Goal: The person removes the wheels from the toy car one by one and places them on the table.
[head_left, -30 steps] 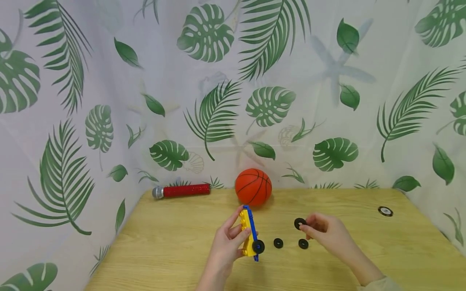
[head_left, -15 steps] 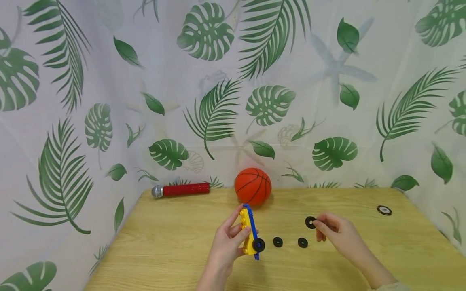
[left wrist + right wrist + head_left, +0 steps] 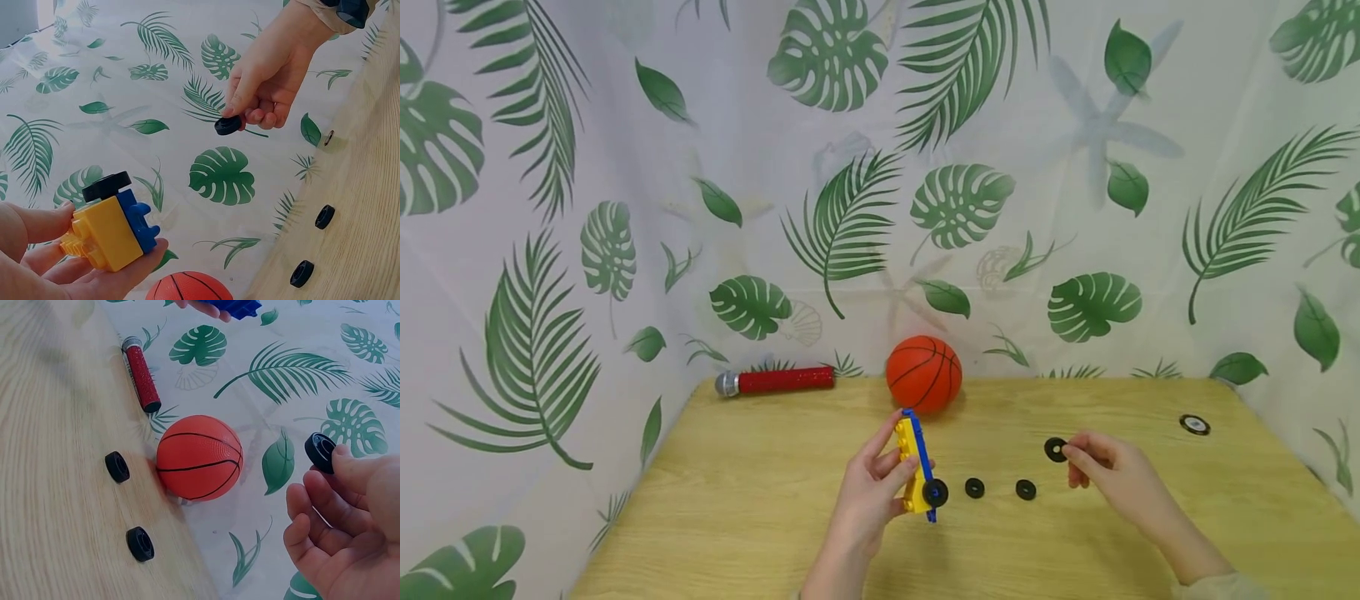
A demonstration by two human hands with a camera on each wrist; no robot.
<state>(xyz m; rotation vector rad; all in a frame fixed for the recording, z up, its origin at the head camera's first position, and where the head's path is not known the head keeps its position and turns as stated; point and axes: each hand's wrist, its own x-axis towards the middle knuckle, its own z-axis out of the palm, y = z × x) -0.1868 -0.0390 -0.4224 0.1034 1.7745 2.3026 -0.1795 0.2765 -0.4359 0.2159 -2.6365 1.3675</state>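
Observation:
My left hand [image 3: 877, 481] holds a yellow and blue toy brick car [image 3: 917, 463] above the table, between thumb and fingers. One black wheel [image 3: 935, 492] is fitted at the car's near end; the left wrist view shows the yellow block [image 3: 107, 232] from its end, blue plate to the right. Off to the right, my right hand [image 3: 1120, 473] pinches a black toy tire [image 3: 1056, 450] with a hole in its middle, between thumb and fingertips. Between the hands, two more black tires, a left one [image 3: 974, 488] and a right one [image 3: 1026, 490], lie on the table.
At the table's back edge sit an orange basketball [image 3: 923, 374] and, to its left, a red microphone [image 3: 777, 381] with a silver head. A round black-and-white disc [image 3: 1194, 425] lies at the right. A leaf-print cloth [image 3: 850, 250] hangs behind the wooden table [image 3: 715, 500].
My right hand has moved to the right with its tire, away from the two tires on the table. My left hand keeps the car nearly still. The head view has tilted slightly down.

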